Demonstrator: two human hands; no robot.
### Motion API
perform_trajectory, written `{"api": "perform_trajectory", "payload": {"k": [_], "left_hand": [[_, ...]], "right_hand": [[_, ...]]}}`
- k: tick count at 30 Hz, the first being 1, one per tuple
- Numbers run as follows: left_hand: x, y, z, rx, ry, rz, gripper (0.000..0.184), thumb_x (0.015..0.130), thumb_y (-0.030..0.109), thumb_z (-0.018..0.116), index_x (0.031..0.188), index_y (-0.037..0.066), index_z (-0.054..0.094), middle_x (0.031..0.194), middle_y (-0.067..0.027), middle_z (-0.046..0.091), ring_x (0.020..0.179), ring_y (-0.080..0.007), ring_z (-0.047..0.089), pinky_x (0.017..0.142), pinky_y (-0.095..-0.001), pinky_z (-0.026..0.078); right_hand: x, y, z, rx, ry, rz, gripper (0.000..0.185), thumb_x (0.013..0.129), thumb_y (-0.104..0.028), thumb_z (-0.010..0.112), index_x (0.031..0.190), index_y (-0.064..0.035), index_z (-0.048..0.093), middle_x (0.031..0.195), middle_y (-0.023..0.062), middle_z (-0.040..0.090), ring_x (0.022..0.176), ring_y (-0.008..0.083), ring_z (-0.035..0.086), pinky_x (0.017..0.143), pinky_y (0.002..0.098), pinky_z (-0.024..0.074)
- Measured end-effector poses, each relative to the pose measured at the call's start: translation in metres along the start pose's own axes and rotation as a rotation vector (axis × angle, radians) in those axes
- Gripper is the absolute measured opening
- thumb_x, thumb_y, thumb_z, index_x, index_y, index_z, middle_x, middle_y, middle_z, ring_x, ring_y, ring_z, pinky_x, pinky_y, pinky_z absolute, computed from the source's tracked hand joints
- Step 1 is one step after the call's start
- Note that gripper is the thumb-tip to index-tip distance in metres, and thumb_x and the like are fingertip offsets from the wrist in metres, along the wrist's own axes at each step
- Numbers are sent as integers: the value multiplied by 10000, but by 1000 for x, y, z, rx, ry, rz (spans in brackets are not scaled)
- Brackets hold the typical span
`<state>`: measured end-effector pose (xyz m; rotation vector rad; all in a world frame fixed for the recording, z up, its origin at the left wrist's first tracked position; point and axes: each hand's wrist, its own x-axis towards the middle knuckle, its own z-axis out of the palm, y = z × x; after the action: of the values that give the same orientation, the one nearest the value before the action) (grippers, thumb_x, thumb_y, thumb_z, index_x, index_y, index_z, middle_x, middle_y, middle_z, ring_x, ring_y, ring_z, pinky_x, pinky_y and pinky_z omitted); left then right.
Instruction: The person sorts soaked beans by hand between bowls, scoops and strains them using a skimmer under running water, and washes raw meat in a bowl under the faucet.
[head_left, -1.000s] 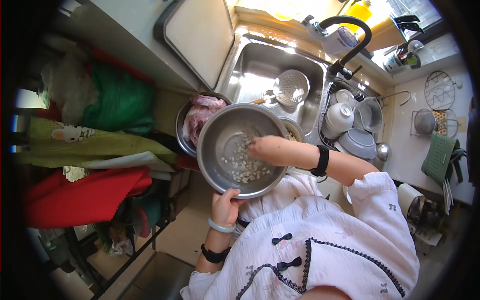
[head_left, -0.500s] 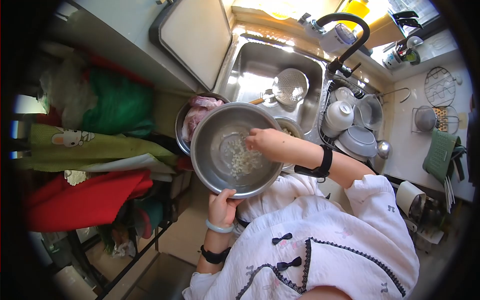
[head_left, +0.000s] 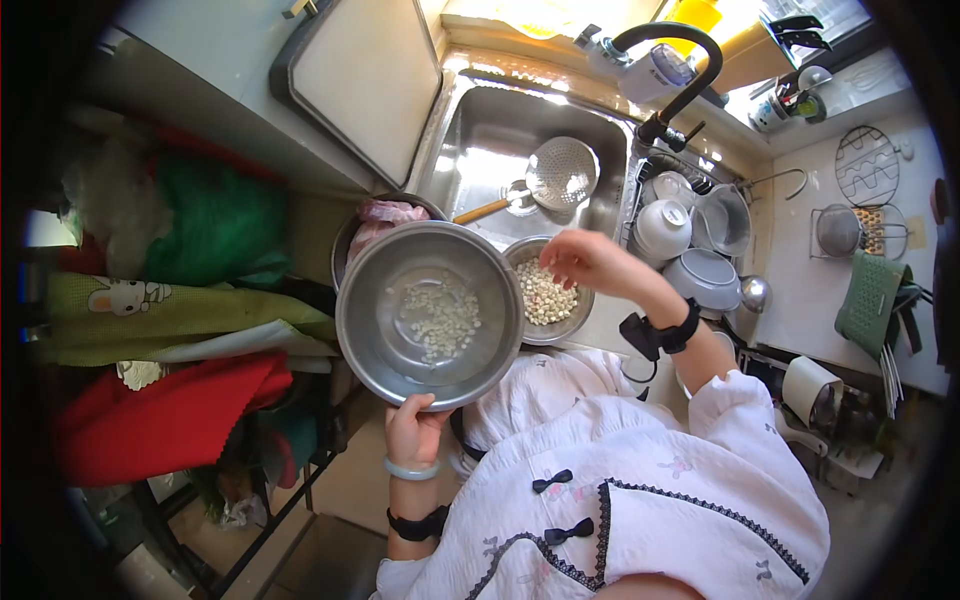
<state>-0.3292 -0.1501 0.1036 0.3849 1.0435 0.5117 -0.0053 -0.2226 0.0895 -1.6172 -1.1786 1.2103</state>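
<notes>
My left hand (head_left: 415,432), wearing a pale bangle, grips the near rim of a large steel bowl (head_left: 362,345), thumb over the edge. Small pale kernels (head_left: 440,315) lie on its bottom, apparently in shallow water. Over the edge of a smaller steel bowl (head_left: 585,318) hovers my right hand (head_left: 595,262), fingers loosely bent and apart, with nothing visible in them. Round whitish seeds (head_left: 545,303) fill much of that smaller bowl. Behind the large bowl, partly hidden by it, another metal bowl (head_left: 342,245) contains raw meat (head_left: 392,213).
A skimmer (head_left: 562,175) with a wooden handle rests in the sink (head_left: 480,125), under the black faucet (head_left: 710,70). Right of the sink, a dish rack holds white bowls (head_left: 662,228). A cutting board (head_left: 365,85) leans at the left; cloths (head_left: 180,410) hang nearby.
My right hand has left the large bowl and moved right, over the smaller bowl. The large bowl has shifted left and toward me with my left hand, uncovering more of the smaller bowl.
</notes>
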Motion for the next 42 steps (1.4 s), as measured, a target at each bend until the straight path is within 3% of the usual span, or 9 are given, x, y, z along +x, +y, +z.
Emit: {"api": "perform_trajectory", "payload": {"k": [4,9,14,29,32,35,39,41,42], "left_hand": [[-1,4,-2,-47,14,-12,498,704,-61,465,1196,-30,395,1115,-172,512,988,-323,555,805,-468,515],[-9,10,-4,-131,16,-19,498,701,-67,466,1193,-43,390,1106,-182,518,983,-328,557,807,-476,511],[-8,8,-7,-177,-6,-92,440,717,-43,463,1156,-52,430,1123,-167,525,1022,-294,546,861,-428,494],[-6,4,4,-141,-57,-103,387,743,-45,461,1127,-82,438,1065,-181,550,929,-290,593,793,-406,527],[-5,3,8,-83,-52,-102,388,741,-48,459,1127,-79,437,1046,-179,555,911,-291,599,761,-400,541],[-5,3,13,-31,-52,-100,397,735,-54,457,1131,-70,433,1035,-175,556,902,-292,602,730,-395,551],[-2,-3,13,3,-69,-62,341,733,-84,470,1073,-75,481,981,-156,574,852,-275,616,705,-399,562],[-2,-6,17,0,-63,-57,348,731,-90,471,1077,-62,480,979,-151,573,851,-270,616,698,-392,564],[-1,-8,19,-5,-57,-54,356,729,-95,471,1082,-48,479,977,-147,573,849,-264,617,692,-386,567]], "right_hand": [[-1,59,22,-304,-140,-206,141,778,-14,583,917,-36,581,875,98,585,723,237,610,630,318,500],[0,38,8,-329,71,4,149,737,6,601,882,-33,605,807,113,609,754,286,597,684,338,489],[-3,-3,5,65,10,-1,180,788,130,470,885,38,590,834,78,621,823,138,614,736,251,505],[-23,-80,13,257,196,-168,137,884,15,460,980,27,557,909,75,604,819,141,623,703,257,529],[-11,-91,24,91,-7,-166,151,857,45,482,979,15,566,875,86,621,786,140,632,672,247,523],[11,-86,34,-373,-219,-319,307,742,87,527,1029,-17,554,943,132,580,866,272,606,729,315,500],[37,-63,49,-604,-303,-326,419,698,87,523,1102,-20,492,972,152,538,884,322,577,741,360,477],[49,-55,55,-796,-258,-410,299,729,40,515,1026,13,488,876,170,530,777,312,605,649,368,490],[53,-55,55,-841,-314,-324,427,684,62,528,1095,-8,438,883,157,500,812,319,584,688,374,480]]}}
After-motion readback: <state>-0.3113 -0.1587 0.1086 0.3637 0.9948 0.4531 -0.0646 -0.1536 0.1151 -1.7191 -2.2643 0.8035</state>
